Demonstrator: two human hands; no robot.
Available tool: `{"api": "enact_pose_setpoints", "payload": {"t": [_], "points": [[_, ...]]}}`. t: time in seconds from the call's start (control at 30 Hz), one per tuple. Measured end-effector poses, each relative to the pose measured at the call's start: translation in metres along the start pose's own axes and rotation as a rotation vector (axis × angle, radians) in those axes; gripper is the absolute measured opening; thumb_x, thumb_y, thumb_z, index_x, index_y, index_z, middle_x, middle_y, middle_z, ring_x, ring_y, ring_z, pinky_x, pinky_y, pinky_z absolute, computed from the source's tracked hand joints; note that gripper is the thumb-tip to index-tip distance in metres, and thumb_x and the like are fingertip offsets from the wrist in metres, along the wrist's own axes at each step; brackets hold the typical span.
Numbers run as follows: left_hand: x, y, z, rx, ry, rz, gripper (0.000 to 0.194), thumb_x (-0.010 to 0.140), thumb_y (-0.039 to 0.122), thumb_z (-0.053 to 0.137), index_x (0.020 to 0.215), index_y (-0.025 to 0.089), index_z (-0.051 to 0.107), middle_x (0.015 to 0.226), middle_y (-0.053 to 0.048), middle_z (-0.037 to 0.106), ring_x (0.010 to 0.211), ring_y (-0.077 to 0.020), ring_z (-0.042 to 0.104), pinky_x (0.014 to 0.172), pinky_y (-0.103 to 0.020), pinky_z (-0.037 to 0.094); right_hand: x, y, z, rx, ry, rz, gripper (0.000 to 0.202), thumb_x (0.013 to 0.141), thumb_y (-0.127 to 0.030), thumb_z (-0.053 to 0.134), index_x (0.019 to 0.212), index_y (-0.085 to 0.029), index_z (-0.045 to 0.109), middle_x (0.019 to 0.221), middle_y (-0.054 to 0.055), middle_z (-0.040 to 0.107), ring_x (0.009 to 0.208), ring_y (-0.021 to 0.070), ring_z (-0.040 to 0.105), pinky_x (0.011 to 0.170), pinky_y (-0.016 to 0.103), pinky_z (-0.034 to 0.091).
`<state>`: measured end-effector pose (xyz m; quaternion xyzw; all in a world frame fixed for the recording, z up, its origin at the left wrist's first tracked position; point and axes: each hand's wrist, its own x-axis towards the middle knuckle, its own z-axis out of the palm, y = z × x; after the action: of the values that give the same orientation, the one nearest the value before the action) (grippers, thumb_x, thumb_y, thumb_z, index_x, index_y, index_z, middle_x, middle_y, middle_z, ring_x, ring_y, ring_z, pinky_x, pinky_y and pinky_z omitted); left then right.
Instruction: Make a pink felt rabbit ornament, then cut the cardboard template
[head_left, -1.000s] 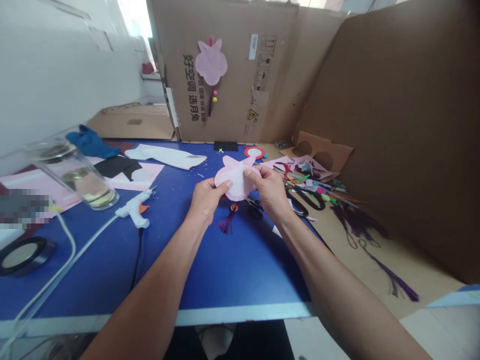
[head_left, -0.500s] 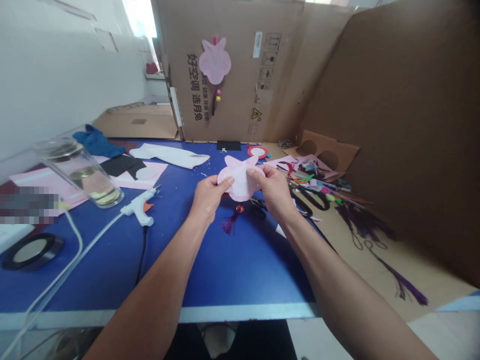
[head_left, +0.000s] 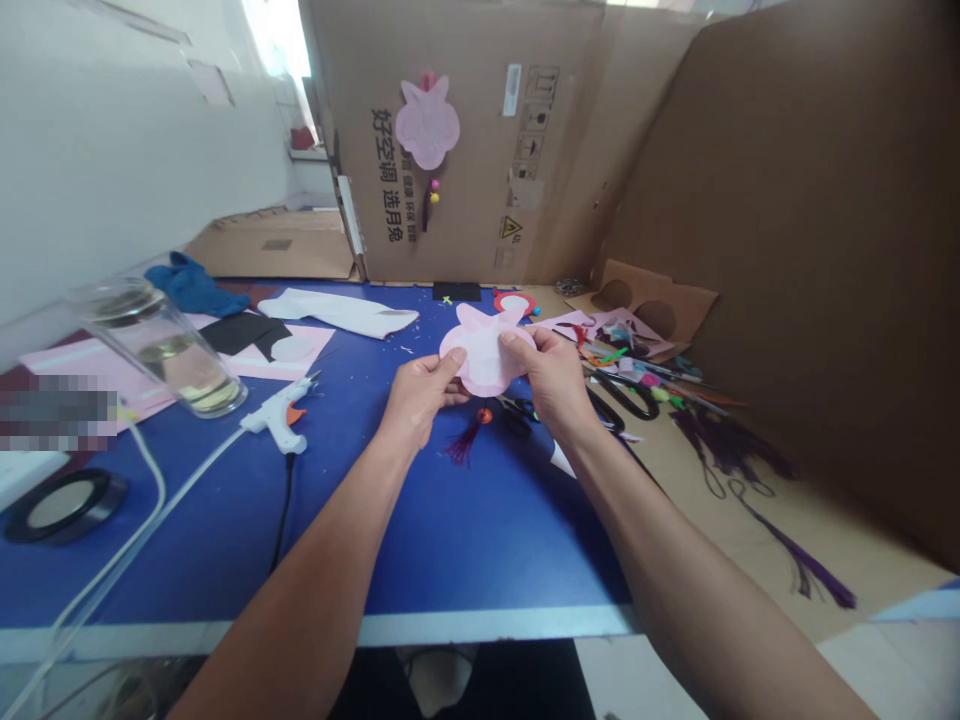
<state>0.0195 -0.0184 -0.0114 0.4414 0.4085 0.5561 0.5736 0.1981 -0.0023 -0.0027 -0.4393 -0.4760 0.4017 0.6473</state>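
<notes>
"What's the grip like?"

"Left hand [head_left: 420, 398] and right hand [head_left: 556, 382], nearly closed, pinch the pink cutout [head_left: 484, 358] by opposite edges, thumbs on top, above the table [head_left: 480, 550]."

"Any room?"

"Plain blue runs from the tassel [head_left: 463, 443] to the table's near edge. Scissors [head_left: 516, 420] sit close by the right hand; the glue gun [head_left: 274, 415] lies well left."

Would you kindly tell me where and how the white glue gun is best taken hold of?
I would take the white glue gun by its handle, probably coming from the near side: the gun lies flat, its nozzle points away and to the right, and the handle, beside the orange trigger, extends nearer.
</notes>
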Motion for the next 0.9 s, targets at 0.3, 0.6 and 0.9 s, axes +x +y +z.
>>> {"api": "enact_pose_setpoints", "payload": {"t": [0.3, 0.6, 0.9], "points": [[-0.0008, -0.0016, 0.0024, 0.038, -0.037, -0.062, 0.041, 0.079, 0.051, 0.096, 0.078, 0.014, 0.079, 0.074, -0.013, 0.080, 0.065, -0.0194, 0.076, 0.064, -0.030, 0.060, 0.0001, -0.0007, -0.0017, 0.016, 0.001, 0.019, 0.034, 0.074, -0.050, 0.088, 0.086, -0.021, 0.075, 0.083, 0.002, 0.074, 0.071, 0.0169, 0.060, 0.069, 0.031, 0.049], [-0.0031, -0.0005, 0.0056, 0.034, -0.070, -0.151, 0.028, 0.080, 0.032, 0.098, 0.079, 0.012, 0.079, 0.077, -0.014, 0.081, 0.066, -0.0175, 0.077, 0.064, -0.026, 0.060, 0.0015, -0.0007, -0.0030, 0.039, 0.035, 0.017, 0.036, 0.069, -0.049, 0.092, 0.081, -0.021, 0.072, 0.078, 0.000, 0.072, 0.069, 0.0158, 0.059, 0.066, 0.030, 0.049], [-0.0005, 0.0019, 0.0032, -0.120, 0.043, -0.066, 0.039, 0.068, 0.043, 0.104, 0.081, 0.015, 0.080, 0.086, -0.012, 0.083, 0.074, -0.0187, 0.076, 0.072, -0.030, 0.060, -0.0075, -0.0027, 0.0046, 0.101, -0.192, 0.116, 0.044, 0.072, -0.057, 0.096, 0.096, -0.023, 0.081, 0.094, 0.003, 0.079, 0.072, 0.0145, 0.062, 0.064, 0.028, 0.050]]}}
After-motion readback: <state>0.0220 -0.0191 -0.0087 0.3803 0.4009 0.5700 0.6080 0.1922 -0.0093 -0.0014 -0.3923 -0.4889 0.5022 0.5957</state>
